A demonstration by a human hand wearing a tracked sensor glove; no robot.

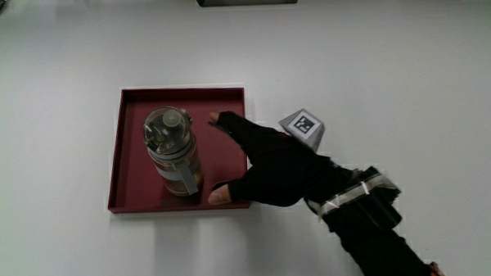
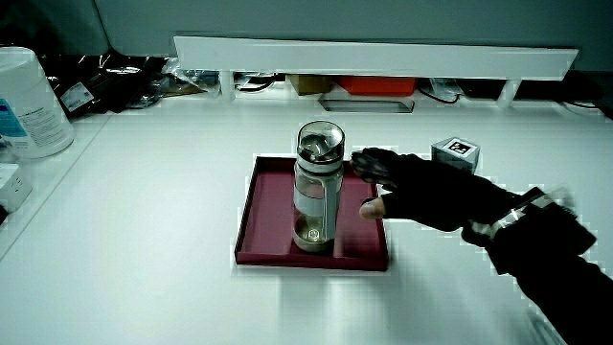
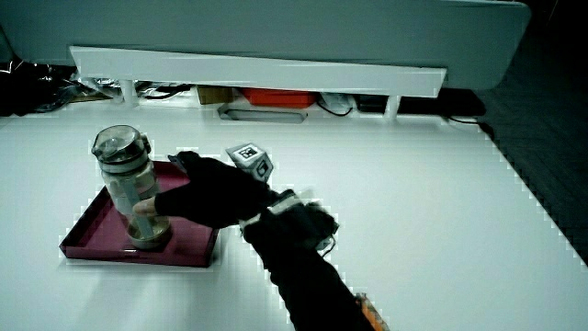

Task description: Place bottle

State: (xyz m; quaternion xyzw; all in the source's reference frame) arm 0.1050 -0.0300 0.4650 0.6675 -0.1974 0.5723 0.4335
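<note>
A clear bottle (image 1: pixel 173 151) with a grey lid stands upright in a dark red square tray (image 1: pixel 134 105); both side views show the bottle (image 2: pixel 317 187) (image 3: pixel 128 187) upright in the tray (image 2: pixel 270 251) (image 3: pixel 90 241) too. The gloved hand (image 1: pixel 267 160) is beside the bottle, over the tray's edge, fingers spread and holding nothing. A small gap separates the fingertips from the bottle. The hand (image 2: pixel 421 190) (image 3: pixel 209 195) carries a patterned cube (image 1: pixel 303 126) on its back.
A low white partition (image 2: pixel 374 56) runs along the table's edge farthest from the person, with cables and an orange item under it. A large white container (image 2: pixel 27 101) stands at the table's edge in a side view.
</note>
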